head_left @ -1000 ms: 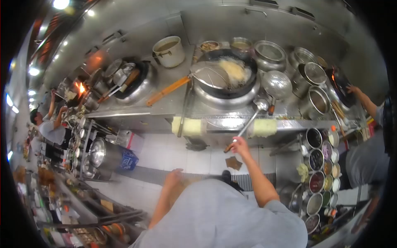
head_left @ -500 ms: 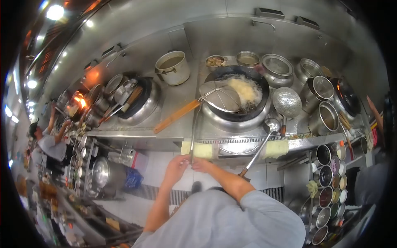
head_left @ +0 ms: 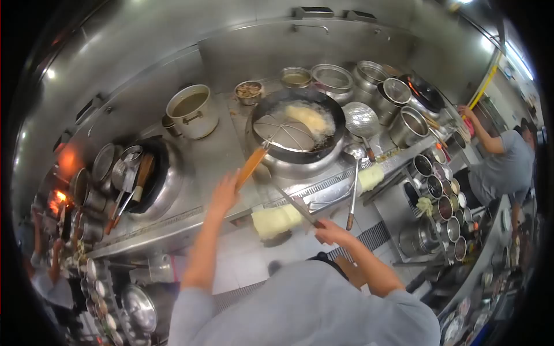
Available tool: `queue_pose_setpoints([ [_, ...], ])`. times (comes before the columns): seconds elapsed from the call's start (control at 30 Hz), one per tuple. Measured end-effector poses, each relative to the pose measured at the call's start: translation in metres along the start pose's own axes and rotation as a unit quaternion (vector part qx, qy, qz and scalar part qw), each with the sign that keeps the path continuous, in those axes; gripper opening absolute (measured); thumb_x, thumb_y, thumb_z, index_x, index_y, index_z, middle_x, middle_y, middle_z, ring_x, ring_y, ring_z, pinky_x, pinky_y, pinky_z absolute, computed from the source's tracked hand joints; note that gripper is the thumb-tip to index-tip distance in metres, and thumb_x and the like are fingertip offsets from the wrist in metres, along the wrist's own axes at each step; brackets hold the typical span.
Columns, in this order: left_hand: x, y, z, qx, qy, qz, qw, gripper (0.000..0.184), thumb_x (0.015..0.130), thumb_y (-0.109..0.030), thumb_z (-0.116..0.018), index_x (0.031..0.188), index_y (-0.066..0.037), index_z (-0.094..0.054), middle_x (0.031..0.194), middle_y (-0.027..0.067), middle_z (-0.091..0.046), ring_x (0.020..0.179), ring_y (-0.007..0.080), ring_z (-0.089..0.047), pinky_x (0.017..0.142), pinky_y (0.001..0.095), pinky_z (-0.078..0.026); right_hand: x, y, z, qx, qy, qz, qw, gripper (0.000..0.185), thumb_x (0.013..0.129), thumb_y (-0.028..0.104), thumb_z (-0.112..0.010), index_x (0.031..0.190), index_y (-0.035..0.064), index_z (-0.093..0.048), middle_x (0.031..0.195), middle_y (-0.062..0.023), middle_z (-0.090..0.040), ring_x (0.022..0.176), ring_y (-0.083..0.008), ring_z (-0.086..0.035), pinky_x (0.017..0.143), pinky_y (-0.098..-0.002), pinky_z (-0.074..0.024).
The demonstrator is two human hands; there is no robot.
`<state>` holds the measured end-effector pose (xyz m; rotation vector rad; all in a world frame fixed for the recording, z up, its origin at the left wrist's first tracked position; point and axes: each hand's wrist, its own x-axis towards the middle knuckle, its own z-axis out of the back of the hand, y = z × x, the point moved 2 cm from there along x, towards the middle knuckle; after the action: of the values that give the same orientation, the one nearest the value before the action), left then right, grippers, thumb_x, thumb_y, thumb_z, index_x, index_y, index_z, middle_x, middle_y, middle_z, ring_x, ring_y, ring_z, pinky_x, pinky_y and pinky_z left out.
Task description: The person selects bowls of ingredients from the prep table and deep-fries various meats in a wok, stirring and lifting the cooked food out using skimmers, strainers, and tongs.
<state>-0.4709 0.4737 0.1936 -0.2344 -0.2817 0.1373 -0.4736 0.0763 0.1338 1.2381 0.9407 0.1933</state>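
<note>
My left hand (head_left: 226, 193) is closed around the wooden handle (head_left: 253, 167) of a wire-mesh strainer. The strainer's round mesh (head_left: 285, 134) rests over the near left side of a black wok (head_left: 267, 105). Inside the wok, a pale yellow piece of food (head_left: 311, 119) lies in bubbling oil. My right hand (head_left: 333, 232) grips the dark end of a long-handled metal tool (head_left: 291, 199), which slants up and left across the stove edge. Its head lies near the strainer handle and is too unclear to name.
A perforated ladle (head_left: 362, 119) and a small ladle (head_left: 354, 152) lie right of the wok. A large pot (head_left: 193, 115) stands left, another wok (head_left: 167, 184) farther left. Folded cloths (head_left: 277, 221) hang over the front edge. One person (head_left: 505, 164) stands right, another far left near flames.
My hands, together on the metal tool before, are now apart. The left has taken hold of the strainer handle; the right has moved right with the tool. The view has turned.
</note>
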Motion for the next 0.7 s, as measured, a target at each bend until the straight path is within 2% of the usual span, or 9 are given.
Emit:
queue_pose_setpoints([
  [0.1, 0.032, 0.007, 0.001, -0.033, 0.043, -0.034, 0.998, 0.065, 0.075, -0.006, -0.064, 0.136, -0.017, -0.046, 0.117, 0.0169, -0.052, 0.100, 0.0375, -0.057, 0.084, 0.0461, -0.048, -0.085, -0.035, 0.022, -0.048, -0.038, -0.025, 0.998, 0.026, 0.086, 0.018, -0.060, 0.104, 0.0023, -0.051, 0.064, -0.0002, -0.044, 0.045, -0.0088, -0.040, 0.041, -0.0248, -0.0316],
  [0.17, 0.039, -0.013, 0.052, 0.025, 0.035, -0.074, 0.996, 0.064, 0.077, -0.002, -0.056, 0.138, -0.018, -0.044, 0.112, 0.0170, -0.053, 0.090, 0.0390, -0.060, 0.081, 0.0459, -0.049, -0.132, -0.054, 0.027, 0.030, -0.064, -0.048, 0.996, 0.030, 0.085, 0.019, -0.063, 0.106, 0.0024, -0.050, 0.064, 0.0008, -0.044, 0.046, -0.0085, -0.039, 0.043, -0.0242, -0.0314],
  [0.3, 0.064, -0.015, 0.087, 0.058, 0.093, -0.079, 0.991, 0.061, 0.079, 0.001, -0.050, 0.137, -0.017, -0.045, 0.109, 0.0164, -0.054, 0.092, 0.0386, -0.059, 0.083, 0.0462, -0.048, -0.203, -0.067, 0.024, 0.118, -0.118, -0.048, 0.985, 0.033, 0.084, 0.021, -0.065, 0.107, 0.0037, -0.049, 0.064, 0.0022, -0.043, 0.047, -0.0081, -0.040, 0.043, -0.0243, -0.0314],
  [0.4, 0.077, -0.022, 0.103, 0.038, 0.107, -0.139, 0.984, 0.063, 0.077, 0.002, -0.047, 0.137, -0.018, -0.046, 0.102, 0.0176, -0.056, 0.090, 0.0394, -0.060, 0.082, 0.0468, -0.048, -0.216, -0.079, 0.029, 0.171, -0.161, -0.020, 0.972, 0.033, 0.082, 0.018, -0.066, 0.107, 0.0038, -0.050, 0.064, 0.0029, -0.043, 0.048, -0.0076, -0.040, 0.043, -0.0243, -0.0315],
  [0.5, 0.092, -0.024, 0.094, 0.067, 0.124, -0.152, 0.978, 0.063, 0.077, 0.002, -0.046, 0.138, -0.015, -0.045, 0.102, 0.0200, -0.057, 0.092, 0.0401, -0.059, 0.083, 0.0456, -0.048, -0.205, -0.076, 0.058, 0.117, -0.248, 0.012, 0.962, 0.031, 0.081, 0.014, -0.066, 0.107, 0.0041, -0.052, 0.064, 0.0029, -0.042, 0.048, -0.0067, -0.039, 0.043, -0.0244, -0.0313],
  [0.57, 0.106, -0.028, 0.094, 0.045, 0.130, -0.235, 0.962, 0.064, 0.079, 0.000, -0.046, 0.141, -0.014, -0.041, 0.103, 0.0183, -0.058, 0.085, 0.0333, -0.063, 0.074, 0.0418, -0.052, -0.203, -0.056, 0.088, -0.067, -0.364, 0.049, 0.928, 0.031, 0.079, 0.009, -0.066, 0.107, 0.0025, -0.055, 0.065, 0.0003, -0.046, 0.052, -0.0094, -0.043, 0.049, -0.0267, -0.0379],
  [0.6, 0.111, -0.035, 0.102, 0.046, 0.126, -0.234, 0.963, 0.064, 0.079, 0.000, -0.046, 0.141, -0.014, -0.041, 0.103, 0.0183, -0.058, 0.085, 0.0333, -0.063, 0.074, 0.0418, -0.052, -0.207, -0.053, 0.102, -0.069, -0.364, 0.053, 0.927, 0.031, 0.079, 0.009, -0.066, 0.107, 0.0025, -0.055, 0.065, 0.0003, -0.046, 0.052, -0.0094, -0.043, 0.049, -0.0267, -0.0379],
  [0.67, 0.106, -0.069, 0.136, -0.076, 0.347, 0.029, 0.934, 0.064, 0.081, -0.004, -0.047, 0.143, -0.015, -0.037, 0.100, 0.0127, -0.057, 0.075, 0.0227, -0.062, 0.060, 0.0352, -0.054, -0.218, -0.042, 0.135, -0.226, -0.399, 0.124, 0.880, 0.032, 0.078, 0.007, -0.066, 0.107, 0.0008, -0.055, 0.069, -0.0022, -0.051, 0.062, -0.0120, -0.050, 0.060, -0.0283, -0.0440],
  [0.7, 0.113, -0.064, 0.131, -0.078, 0.344, 0.031, 0.935, 0.064, 0.081, -0.004, -0.047, 0.143, -0.015, -0.037, 0.100, 0.0127, -0.057, 0.075, 0.0227, -0.062, 0.060, 0.0352, -0.054, -0.215, -0.036, 0.148, -0.230, -0.397, 0.126, 0.879, 0.032, 0.078, 0.007, -0.066, 0.107, 0.0008, -0.055, 0.069, -0.0022, -0.051, 0.062, -0.0120, -0.050, 0.060, -0.0283, -0.0440],
])
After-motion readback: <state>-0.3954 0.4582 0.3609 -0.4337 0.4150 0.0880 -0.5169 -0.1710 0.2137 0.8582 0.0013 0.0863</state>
